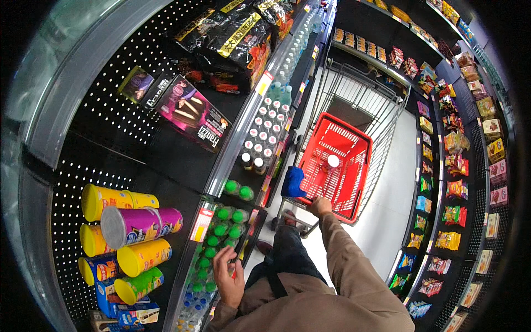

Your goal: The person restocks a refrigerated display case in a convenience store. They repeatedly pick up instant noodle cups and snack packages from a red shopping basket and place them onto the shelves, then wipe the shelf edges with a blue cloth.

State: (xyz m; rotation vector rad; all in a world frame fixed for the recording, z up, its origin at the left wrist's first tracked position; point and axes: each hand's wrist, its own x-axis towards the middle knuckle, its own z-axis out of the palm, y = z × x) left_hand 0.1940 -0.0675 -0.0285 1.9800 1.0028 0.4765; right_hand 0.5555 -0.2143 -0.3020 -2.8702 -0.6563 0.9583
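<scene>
My right hand (321, 206) is closed around the handle of a wire shopping cart (386, 99). A red plastic basket (361, 145) sits in the cart, holding a container with a white lid (333, 161). Blue cloth (293, 182) hangs at the handle's left. My left hand (230, 276) has its fingers spread and slightly curled over the shelf edge, close to green-capped bottles (213, 240); nothing shows in it. Left of it, yellow, purple and green snack canisters (143, 257) lie stacked on the upper shelf.
White-capped bottles (263, 135) stand farther along the left shelf, below a pink snack box (191, 110) and black snack bags (232, 37). Shelves of bagged snacks (456, 189) line the aisle's right side. Another shelf with packets (365, 47) stands beyond the cart.
</scene>
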